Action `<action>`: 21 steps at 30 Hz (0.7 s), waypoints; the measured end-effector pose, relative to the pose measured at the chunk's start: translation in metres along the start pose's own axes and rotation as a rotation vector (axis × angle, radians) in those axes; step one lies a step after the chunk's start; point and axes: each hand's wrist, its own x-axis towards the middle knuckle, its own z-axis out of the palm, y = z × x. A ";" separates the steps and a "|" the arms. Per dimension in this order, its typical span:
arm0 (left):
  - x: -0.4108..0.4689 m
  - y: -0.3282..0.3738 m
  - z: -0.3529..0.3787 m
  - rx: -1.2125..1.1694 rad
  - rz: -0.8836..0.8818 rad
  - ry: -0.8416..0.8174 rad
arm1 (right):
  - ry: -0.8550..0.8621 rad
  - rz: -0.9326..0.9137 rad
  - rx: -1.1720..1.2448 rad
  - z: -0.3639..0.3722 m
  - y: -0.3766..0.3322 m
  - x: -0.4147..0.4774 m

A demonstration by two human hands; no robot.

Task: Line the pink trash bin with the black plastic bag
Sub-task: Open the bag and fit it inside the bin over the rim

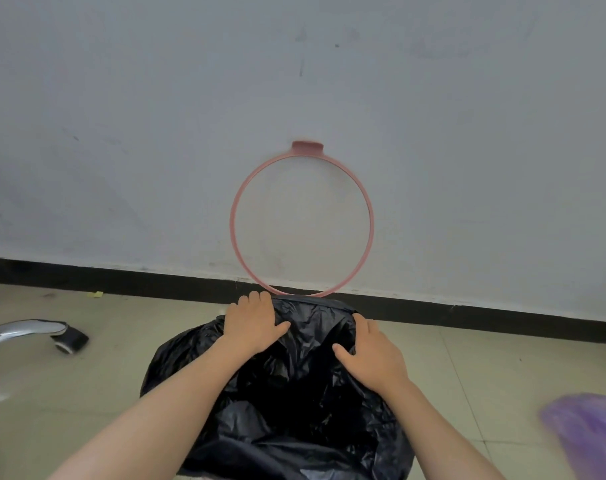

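Both hands on the far edge of the bag, pink ring up against the wall

The black plastic bag (pixel 294 410) sits open on the tiled floor (pixel 69 410), draped so it hides whatever's under it. The left hand (pixel 253 322) curls its fingers over the bag's far rim, thumb out. The right hand (pixel 370 355) grips the rim's right side the same way. The pink ring (pixel 306 146) stands upright against the wall (pixel 121 133), its bottom just behind the bag. A chrome chair leg (pixel 24 329) sits off left, and something blurry and purple (pixel 585 431) is at lower right.
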 end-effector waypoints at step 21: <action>-0.116 -0.041 0.003 -0.515 -0.156 -0.071 | -0.041 0.236 0.242 0.003 0.007 0.012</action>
